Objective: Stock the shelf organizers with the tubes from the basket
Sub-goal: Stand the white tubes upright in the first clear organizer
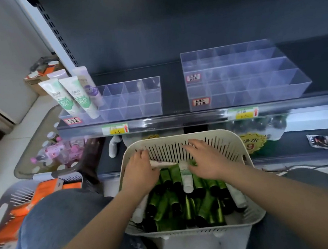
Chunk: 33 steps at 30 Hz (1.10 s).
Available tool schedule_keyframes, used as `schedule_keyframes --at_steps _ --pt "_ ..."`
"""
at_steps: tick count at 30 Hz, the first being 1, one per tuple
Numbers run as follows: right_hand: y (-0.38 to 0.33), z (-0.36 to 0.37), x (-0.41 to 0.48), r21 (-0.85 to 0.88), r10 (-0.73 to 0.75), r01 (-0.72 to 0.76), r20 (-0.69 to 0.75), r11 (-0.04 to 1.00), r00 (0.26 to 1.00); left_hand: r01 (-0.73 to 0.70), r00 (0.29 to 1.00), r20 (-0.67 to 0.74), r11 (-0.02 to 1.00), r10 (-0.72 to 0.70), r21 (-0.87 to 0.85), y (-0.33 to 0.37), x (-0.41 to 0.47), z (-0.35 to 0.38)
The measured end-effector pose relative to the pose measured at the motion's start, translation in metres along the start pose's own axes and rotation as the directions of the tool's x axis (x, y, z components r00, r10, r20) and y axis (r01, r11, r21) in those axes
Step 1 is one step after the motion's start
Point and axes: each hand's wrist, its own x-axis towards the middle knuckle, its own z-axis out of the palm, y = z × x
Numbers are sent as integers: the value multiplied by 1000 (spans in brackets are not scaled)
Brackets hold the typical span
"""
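A dark metal shelf (pixel 173 86) runs across the view beyond a cream slotted plastic basket (pixel 181 137), which sits low in the middle between the person's knees. On the shelf, beyond the basket and to its right, stands a large clear plastic organizer (pixel 247 85) with stepped rows of compartments. Beyond the basket and to its left stands a smaller clear plastic organizer (pixel 136 107). In the compartments farthest left of the basket, two white tubes with green print (pixel 79 97) stand cap down, leaning back, and a white and purple tube (pixel 90 85) stands just behind them. On the floor to the left of the basket, a grey tub (pixel 29 161) holds pink bottles. The basket itself holds a heap of dark green tubes with black caps (pixel 164 203), lying crisscross. A white tube (pixel 186 180) lies on top near the middle, cap toward the person. The left hand (pixel 139 169) is at the basket's far left corner, fingers curled, gripping a pale tube (pixel 164 163) that points toward the basket's middle. The right hand (pixel 206 160) is over the basket's far right part, palm down, fingers straight and spread toward the slotted far wall, holding nothing. Whether it touches the tubes below cannot be told.
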Motion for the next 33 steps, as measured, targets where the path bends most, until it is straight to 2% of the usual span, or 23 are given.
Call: schedule_keyframes --at_steps 7,13,19,24,29,33 --pt "19 33 7 66 89 -95 82 993 993 -30 995 102 997 22 77 1 11 28" --pt "33 62 23 136 183 -208 171 969 968 -126 980 176 978 97 163 -2 37 49" --pt "31 82 52 201 331 -377 229 904 916 -182 965 230 952 125 247 -5 64 67" --pt "24 89 74 182 409 -471 296 863 863 -168 966 247 919 80 357 -12 77 79" --pt "13 89 88 155 450 -518 332 841 829 -227 953 288 841 88 492 -7 82 87" --pt "6 94 97 93 483 -546 360 833 798 -220 949 306 854 76 472 -11 82 98"
